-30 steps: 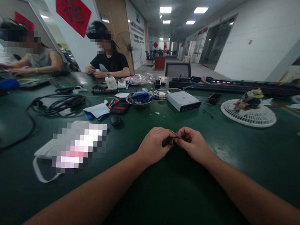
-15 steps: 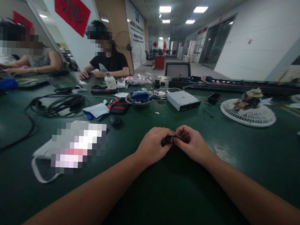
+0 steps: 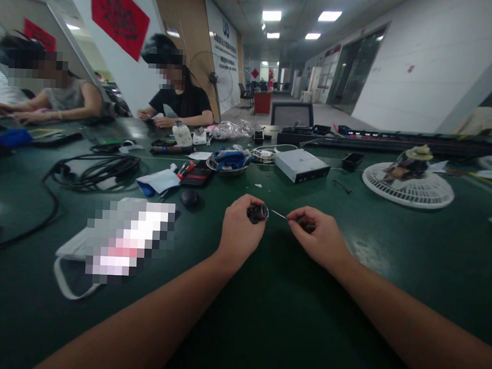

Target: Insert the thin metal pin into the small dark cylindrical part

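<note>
Above the green table, my left hand is closed round a short dark cylinder, whose round, ringed end faces right. My right hand pinches a thin metal rod between thumb and fingertips. The rod's free tip points left at the cylinder's end, with a small gap between them. The rod's exact kind is too small to make out. Beyond my hands lies a white and black drive-like box. A black computer mouse rests to the left of my left hand.
At left are a white strapped item, partly blurred out, and coiled black cables. A metal bowl holds blue cloth. A white fan grille lies at right. Two people sit across the table at far left.
My hands have moved apart. The cylinder has turned so its end shows, and the thin rod now stands clear of it in my right hand.
</note>
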`<state>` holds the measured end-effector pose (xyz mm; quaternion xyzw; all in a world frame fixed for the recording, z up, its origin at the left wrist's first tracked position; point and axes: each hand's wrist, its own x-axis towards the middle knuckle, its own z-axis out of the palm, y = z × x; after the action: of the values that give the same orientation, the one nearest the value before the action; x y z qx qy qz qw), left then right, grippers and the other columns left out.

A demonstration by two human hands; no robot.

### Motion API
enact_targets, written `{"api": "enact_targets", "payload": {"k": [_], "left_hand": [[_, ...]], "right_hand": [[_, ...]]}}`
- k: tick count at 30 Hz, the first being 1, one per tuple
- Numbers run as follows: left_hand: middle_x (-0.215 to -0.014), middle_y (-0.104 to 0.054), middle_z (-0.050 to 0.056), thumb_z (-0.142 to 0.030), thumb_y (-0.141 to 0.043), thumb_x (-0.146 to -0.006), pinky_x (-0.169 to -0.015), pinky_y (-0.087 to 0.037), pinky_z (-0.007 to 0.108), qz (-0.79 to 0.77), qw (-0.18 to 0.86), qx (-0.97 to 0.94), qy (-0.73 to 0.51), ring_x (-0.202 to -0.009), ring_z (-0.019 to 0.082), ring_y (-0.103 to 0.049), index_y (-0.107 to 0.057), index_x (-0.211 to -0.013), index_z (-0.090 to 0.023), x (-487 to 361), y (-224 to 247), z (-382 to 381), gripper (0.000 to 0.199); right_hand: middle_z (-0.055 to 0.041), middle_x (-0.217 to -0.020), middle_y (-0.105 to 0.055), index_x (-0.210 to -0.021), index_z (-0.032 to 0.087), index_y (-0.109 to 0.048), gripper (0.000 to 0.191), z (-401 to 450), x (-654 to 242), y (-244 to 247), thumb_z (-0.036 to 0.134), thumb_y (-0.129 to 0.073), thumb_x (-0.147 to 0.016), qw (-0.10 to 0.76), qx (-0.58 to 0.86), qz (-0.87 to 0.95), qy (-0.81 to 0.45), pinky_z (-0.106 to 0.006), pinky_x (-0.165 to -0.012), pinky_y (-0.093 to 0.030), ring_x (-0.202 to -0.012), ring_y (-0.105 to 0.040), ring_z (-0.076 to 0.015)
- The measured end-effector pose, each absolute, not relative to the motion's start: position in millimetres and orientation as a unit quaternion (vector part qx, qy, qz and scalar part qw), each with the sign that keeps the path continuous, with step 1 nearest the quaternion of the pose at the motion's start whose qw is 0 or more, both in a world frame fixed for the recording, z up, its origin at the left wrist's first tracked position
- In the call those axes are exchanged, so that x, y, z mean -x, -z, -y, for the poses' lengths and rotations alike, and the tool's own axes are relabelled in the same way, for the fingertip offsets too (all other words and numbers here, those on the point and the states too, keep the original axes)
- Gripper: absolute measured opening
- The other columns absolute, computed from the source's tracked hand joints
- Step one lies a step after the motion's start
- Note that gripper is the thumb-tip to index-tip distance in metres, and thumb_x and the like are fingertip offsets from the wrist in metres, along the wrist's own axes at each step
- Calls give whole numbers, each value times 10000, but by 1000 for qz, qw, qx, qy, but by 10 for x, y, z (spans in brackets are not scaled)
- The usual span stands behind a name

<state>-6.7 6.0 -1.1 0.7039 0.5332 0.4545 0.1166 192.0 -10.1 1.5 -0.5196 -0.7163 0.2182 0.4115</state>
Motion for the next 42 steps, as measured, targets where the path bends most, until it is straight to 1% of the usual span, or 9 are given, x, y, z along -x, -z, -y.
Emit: {"api": "enact_targets", "payload": {"k": [4,10,17,21,26,29,32,37,42], "left_hand": [[-939,-707,17,-47,-671,-736,-849,-509,420,-504,88,-746,-426,-923,219,-649,-647,-932,-220,51,-22,-24,262],[-959,-699,9,-3,-643,-718,-869,-467,413,-493,59,-760,-419,-944,219,-618,-646,-902,-217,39,-57,10,283],[-955,-696,11,-10,-639,-724,-875,-468,412,-480,68,-771,-412,-946,221,-613,-641,-900,-215,38,-53,-5,270],[-957,-687,17,2,-624,-722,-856,-480,396,-478,75,-768,-420,-942,218,-607,-640,-903,-212,40,-52,-5,280],[-929,-677,13,16,-622,-708,-834,-487,380,-481,76,-763,-426,-910,208,-599,-635,-893,-209,36,-40,-6,292],[-928,-678,14,2,-634,-718,-846,-483,380,-466,75,-775,-420,-925,210,-599,-632,-886,-210,28,-37,-4,271],[-924,-675,14,1,-636,-717,-844,-483,374,-468,71,-771,-425,-919,207,-598,-634,-883,-210,31,-34,-6,269],[-916,-670,11,22,-618,-703,-821,-487,360,-476,74,-765,-428,-894,199,-595,-631,-885,-205,42,-28,-17,292],[-929,-673,16,1,-637,-715,-841,-484,371,-459,74,-781,-417,-923,207,-597,-627,-885,-203,35,-30,-17,265]], "right_hand": [[-35,-838,-711,-935,212,-744,150,113,-1906,-22,213,-628,-839,402,495,750,-176,-314,-643,-508,-701,-642,-168],[-24,-832,-701,-911,213,-748,146,121,-1899,-27,180,-633,-827,390,480,770,-158,-299,-633,-508,-693,-633,-153],[-26,-845,-699,-912,209,-743,140,143,-1887,-51,184,-626,-838,408,475,764,-153,-297,-640,-506,-707,-638,-154],[-19,-808,-698,-890,212,-750,136,129,-1895,-38,174,-641,-819,389,495,764,-144,-300,-635,-495,-682,-629,-152],[-16,-858,-708,-890,210,-744,138,135,-1898,-34,167,-633,-821,390,466,777,-167,-286,-644,-501,-706,-640,-143],[-14,-830,-699,-896,207,-748,145,132,-1892,-36,163,-635,-815,409,487,757,-149,-289,-644,-495,-702,-634,-145],[-6,-793,-695,-872,213,-753,138,127,-1887,-38,158,-648,-800,394,506,754,-143,-288,-631,-487,-674,-625,-142],[-3,-830,-700,-871,210,-741,129,139,-1891,-45,159,-637,-814,389,464,778,-167,-271,-618,-489,-672,-626,-127],[-7,-772,-687,-877,208,-752,135,132,-1894,-49,172,-646,-802,394,512,751,-138,-287,-627,-481,-665,-619,-142]]}}
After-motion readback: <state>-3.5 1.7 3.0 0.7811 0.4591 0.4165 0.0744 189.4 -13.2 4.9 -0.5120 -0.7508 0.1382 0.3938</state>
